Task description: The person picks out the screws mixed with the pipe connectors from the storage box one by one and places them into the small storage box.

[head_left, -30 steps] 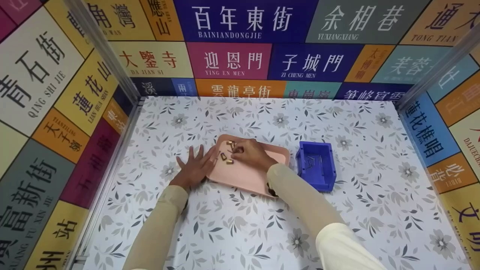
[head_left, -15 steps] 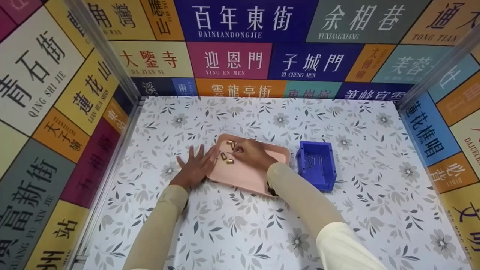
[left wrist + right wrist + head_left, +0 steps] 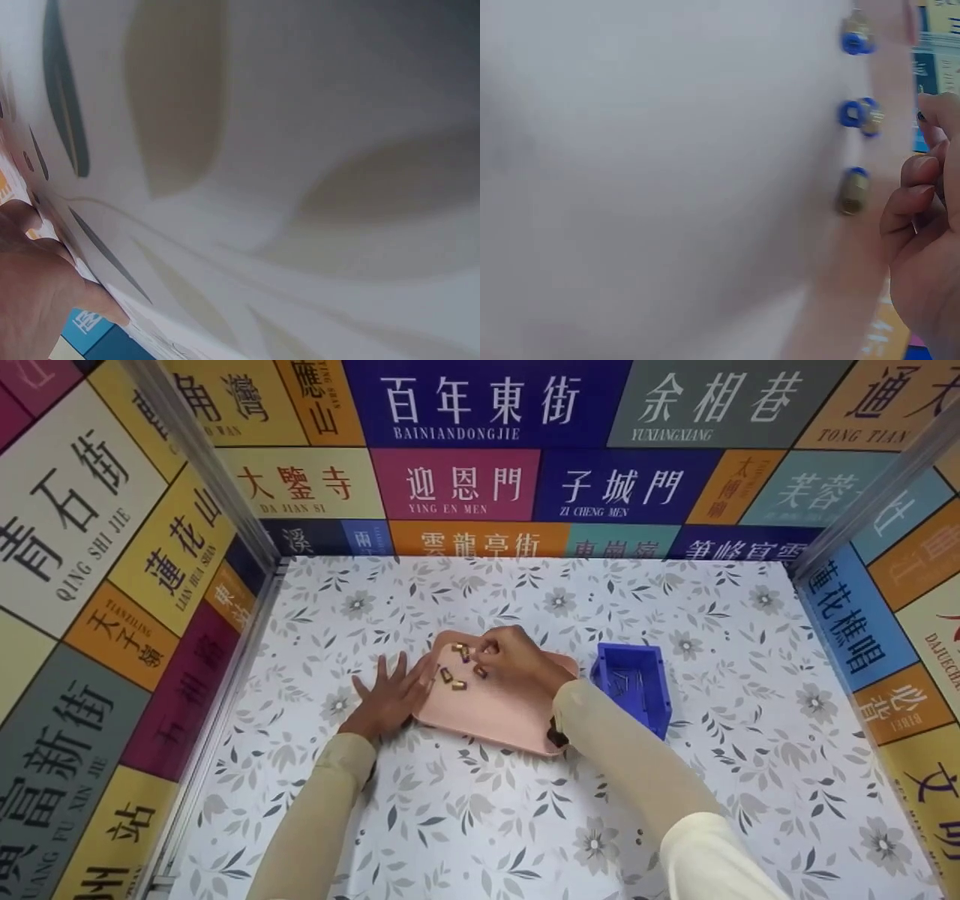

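My left hand [image 3: 388, 703] lies spread at the left side of a pink tray [image 3: 480, 716], fingertips at its rim; the left wrist view shows only part of this hand [image 3: 37, 292] at the lower left. Over the tray's far part is my right hand [image 3: 517, 656], its fingers curled, also at the right edge of the right wrist view. Whether it holds something small I cannot tell. A brass fitting [image 3: 480, 670] lies just below its fingertips. Several more brass fittings [image 3: 459, 685] lie at the tray's left end, and blue collars show on those fittings [image 3: 861, 116] in the right wrist view.
A blue bin [image 3: 660, 690] with several thin metal pieces [image 3: 621, 684] stands right of the tray, partly behind my right forearm. Leaf-patterned cloth [image 3: 480, 817] covers the table. Panels with printed street names [image 3: 457, 484] enclose the back and sides.
My right hand has shifted right and slightly away from me, and its forearm now overlaps the bin. One brass fitting now shows clearly below its fingers. The left hand has stayed put.
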A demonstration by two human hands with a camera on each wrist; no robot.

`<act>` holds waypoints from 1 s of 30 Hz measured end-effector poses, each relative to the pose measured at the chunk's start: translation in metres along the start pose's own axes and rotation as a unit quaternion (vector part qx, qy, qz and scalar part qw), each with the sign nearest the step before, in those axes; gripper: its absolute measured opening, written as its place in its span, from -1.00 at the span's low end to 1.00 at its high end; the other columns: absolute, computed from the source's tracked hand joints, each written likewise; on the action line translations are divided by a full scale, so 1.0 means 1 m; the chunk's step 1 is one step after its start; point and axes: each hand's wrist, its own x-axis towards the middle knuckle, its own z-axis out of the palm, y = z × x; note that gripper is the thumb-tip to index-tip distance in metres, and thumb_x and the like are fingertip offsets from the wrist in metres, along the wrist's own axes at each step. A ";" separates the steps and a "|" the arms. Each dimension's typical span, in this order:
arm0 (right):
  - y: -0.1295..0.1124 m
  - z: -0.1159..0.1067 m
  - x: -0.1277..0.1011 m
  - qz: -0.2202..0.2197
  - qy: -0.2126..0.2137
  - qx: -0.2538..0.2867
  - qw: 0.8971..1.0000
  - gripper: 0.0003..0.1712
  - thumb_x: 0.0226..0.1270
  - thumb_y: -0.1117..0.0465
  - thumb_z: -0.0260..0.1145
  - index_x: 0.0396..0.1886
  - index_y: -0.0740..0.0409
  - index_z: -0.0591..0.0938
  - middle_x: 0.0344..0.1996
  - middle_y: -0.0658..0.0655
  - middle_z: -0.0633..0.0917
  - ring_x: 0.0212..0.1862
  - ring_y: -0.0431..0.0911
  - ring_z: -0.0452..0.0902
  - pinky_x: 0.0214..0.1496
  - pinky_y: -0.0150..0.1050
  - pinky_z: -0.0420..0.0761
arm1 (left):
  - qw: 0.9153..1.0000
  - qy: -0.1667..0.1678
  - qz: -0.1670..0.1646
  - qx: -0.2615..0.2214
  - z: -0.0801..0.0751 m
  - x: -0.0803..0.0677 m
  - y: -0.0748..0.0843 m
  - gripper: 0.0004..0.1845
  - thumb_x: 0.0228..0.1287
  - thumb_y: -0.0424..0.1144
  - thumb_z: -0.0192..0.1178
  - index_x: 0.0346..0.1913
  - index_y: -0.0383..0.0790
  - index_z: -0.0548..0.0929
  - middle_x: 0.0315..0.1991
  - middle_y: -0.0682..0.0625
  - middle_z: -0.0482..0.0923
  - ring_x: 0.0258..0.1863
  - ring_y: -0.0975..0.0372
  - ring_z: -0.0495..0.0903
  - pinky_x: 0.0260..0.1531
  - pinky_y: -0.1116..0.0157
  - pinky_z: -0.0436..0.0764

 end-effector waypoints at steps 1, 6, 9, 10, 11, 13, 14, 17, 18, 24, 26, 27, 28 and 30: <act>-0.002 -0.006 -0.003 -0.008 0.007 -0.003 1.000 -0.90 0.36 0.24 0.42 -0.35 0.15 0.80 -0.50 0.07 0.72 -0.50 -0.25 0.42 -0.41 -0.38 0.42 | 1.000 0.000 0.001 -0.002 0.000 0.000 0.001 -0.36 0.47 0.49 -0.55 0.56 0.66 -0.29 0.69 0.02 -0.39 0.62 -0.16 -0.58 0.25 -0.53 -0.64; -0.011 -0.040 -0.022 -0.022 0.034 0.008 0.999 -0.88 0.37 0.20 0.42 -0.34 0.14 0.80 -0.53 0.03 0.63 -0.48 -0.20 0.41 -0.41 -0.33 0.41 | 1.000 -0.002 0.000 -0.009 0.002 0.002 0.001 -0.34 0.47 0.50 -0.54 0.57 0.62 -0.27 0.68 0.05 -0.40 0.62 -0.13 -0.61 0.25 -0.50 -0.67; -0.011 -0.063 -0.040 -0.027 0.067 0.006 0.997 -0.88 0.36 0.18 0.44 -0.36 0.12 0.80 -0.56 0.01 0.60 -0.49 -0.19 0.40 -0.42 -0.33 0.40 | 1.000 -0.005 0.002 -0.008 0.002 0.002 0.001 -0.33 0.47 0.49 -0.55 0.58 0.61 -0.29 0.68 0.04 -0.41 0.62 -0.13 -0.63 0.23 -0.50 -0.69; -0.011 -0.071 -0.046 -0.027 0.078 0.004 0.997 -0.89 0.35 0.18 0.45 -0.36 0.10 0.80 -0.57 0.00 0.59 -0.50 -0.19 0.39 -0.41 -0.32 0.40 | 1.000 -0.004 0.002 -0.008 0.002 0.002 0.000 -0.33 0.47 0.49 -0.54 0.58 0.60 -0.28 0.68 0.04 -0.40 0.62 -0.12 -0.62 0.24 -0.50 -0.68; -0.009 -0.079 -0.054 -0.027 0.088 0.002 0.996 -0.89 0.35 0.17 0.46 -0.36 0.09 0.80 -0.57 0.00 0.57 -0.51 -0.19 0.38 -0.42 -0.32 0.40 | 1.000 -0.003 0.002 -0.008 0.002 0.001 0.000 -0.33 0.48 0.49 -0.54 0.58 0.60 -0.28 0.69 0.03 -0.40 0.62 -0.13 -0.62 0.24 -0.51 -0.68; -0.005 -0.094 -0.069 -0.029 0.105 -0.005 0.994 -0.90 0.34 0.18 0.47 -0.37 0.08 0.80 -0.59 -0.01 0.55 -0.54 -0.19 0.37 -0.43 -0.32 0.40 | 1.000 -0.003 0.004 -0.006 0.001 0.001 -0.001 -0.33 0.48 0.48 -0.54 0.59 0.58 -0.27 0.69 0.02 -0.39 0.62 -0.14 -0.61 0.24 -0.51 -0.68; -0.002 -0.101 -0.077 -0.027 0.112 -0.009 0.993 -0.91 0.34 0.18 0.47 -0.36 0.07 0.80 -0.59 -0.02 0.54 -0.54 -0.20 0.37 -0.44 -0.32 0.40 | 1.000 -0.002 0.004 -0.006 0.001 0.000 -0.001 -0.33 0.48 0.48 -0.54 0.59 0.58 -0.26 0.69 0.02 -0.38 0.62 -0.14 -0.61 0.24 -0.51 -0.67; 0.008 -0.118 -0.102 -0.017 0.130 -0.025 0.991 -0.91 0.34 0.17 0.48 -0.36 0.05 0.80 -0.59 -0.05 0.54 -0.54 -0.22 0.37 -0.44 -0.34 0.40 | 1.000 -0.002 0.005 -0.004 0.000 -0.001 -0.001 -0.33 0.49 0.47 -0.54 0.59 0.57 -0.27 0.69 0.01 -0.38 0.62 -0.15 -0.60 0.24 -0.51 -0.67; 0.012 -0.123 -0.111 -0.012 0.137 -0.030 0.990 -0.91 0.33 0.17 0.48 -0.37 0.05 0.79 -0.59 -0.05 0.54 -0.54 -0.22 0.38 -0.44 -0.34 0.40 | 1.000 -0.001 0.006 -0.006 0.000 -0.002 -0.001 -0.33 0.50 0.46 -0.53 0.60 0.57 -0.26 0.69 0.01 -0.38 0.62 -0.15 -0.60 0.24 -0.51 -0.67; 0.033 -0.142 -0.154 0.048 0.187 -0.040 0.980 -0.87 0.28 0.14 0.52 -0.40 0.06 0.77 -0.58 -0.07 0.55 -0.53 -0.24 0.38 -0.43 -0.41 0.38 | 1.000 0.001 0.009 -0.018 -0.002 -0.004 0.001 -0.32 0.50 0.46 -0.51 0.61 0.54 -0.24 0.69 -0.01 -0.37 0.62 -0.16 -0.60 0.25 -0.50 -0.68; 0.041 -0.145 -0.164 0.067 0.199 -0.040 0.977 -0.86 0.27 0.14 0.53 -0.42 0.08 0.76 -0.59 -0.06 0.54 -0.53 -0.24 0.38 -0.45 -0.43 0.37 | 1.000 -0.001 0.008 -0.018 -0.002 -0.004 0.001 -0.33 0.50 0.46 -0.53 0.60 0.55 -0.25 0.69 0.00 -0.38 0.62 -0.15 -0.61 0.25 -0.49 -0.69; 0.044 -0.146 -0.169 0.073 0.204 -0.042 0.975 -0.85 0.26 0.15 0.54 -0.42 0.09 0.76 -0.59 -0.06 0.53 -0.53 -0.24 0.37 -0.45 -0.44 0.36 | 1.000 -0.001 0.007 -0.018 -0.002 -0.003 0.001 -0.33 0.50 0.46 -0.53 0.60 0.56 -0.26 0.69 0.00 -0.39 0.62 -0.15 -0.62 0.25 -0.49 -0.70; 0.047 -0.147 -0.174 0.080 0.208 -0.043 0.974 -0.85 0.26 0.15 0.54 -0.43 0.10 0.75 -0.58 -0.06 0.52 -0.52 -0.24 0.37 -0.46 -0.44 0.36 | 1.000 -0.002 0.007 -0.018 -0.001 -0.004 0.001 -0.34 0.49 0.47 -0.54 0.59 0.58 -0.26 0.69 0.01 -0.39 0.62 -0.14 -0.62 0.25 -0.48 -0.70; 0.053 -0.149 -0.181 0.090 0.211 -0.051 0.972 -0.84 0.26 0.15 0.54 -0.43 0.11 0.75 -0.58 -0.05 0.52 -0.51 -0.24 0.37 -0.46 -0.45 0.35 | 1.000 -0.003 0.006 -0.018 0.000 -0.004 0.001 -0.34 0.49 0.47 -0.54 0.59 0.58 -0.26 0.69 0.02 -0.40 0.62 -0.14 -0.63 0.24 -0.48 -0.72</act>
